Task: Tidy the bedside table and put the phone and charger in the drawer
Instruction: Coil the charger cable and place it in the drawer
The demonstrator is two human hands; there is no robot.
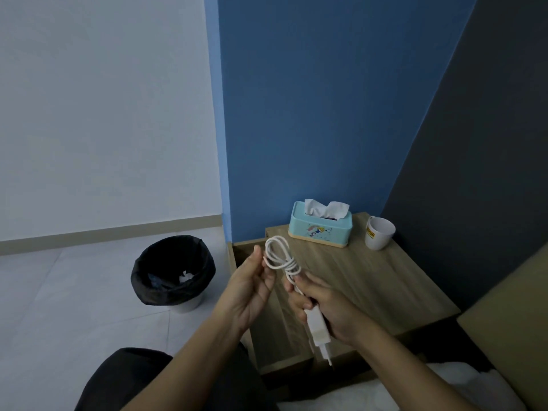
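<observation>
A white charger (pixel 318 327) with its plug pointing down sits in my right hand (pixel 329 307), which is closed around the adapter and the cable's base. The white cable (pixel 278 256) is coiled in loops above it. My left hand (pixel 252 286) touches the loops with its fingertips, palm turned up. Both hands hover over the left part of the wooden bedside table (pixel 385 280). An opened wooden drawer (pixel 275 330) shows below my hands, its inside mostly hidden by them. No phone is visible.
A light blue tissue box (pixel 320 229) stands at the table's back, a white mug (pixel 379 235) at its back right. A bin with a black liner (pixel 173 271) stands on the floor to the left. The bed edge (pixel 504 321) is at right.
</observation>
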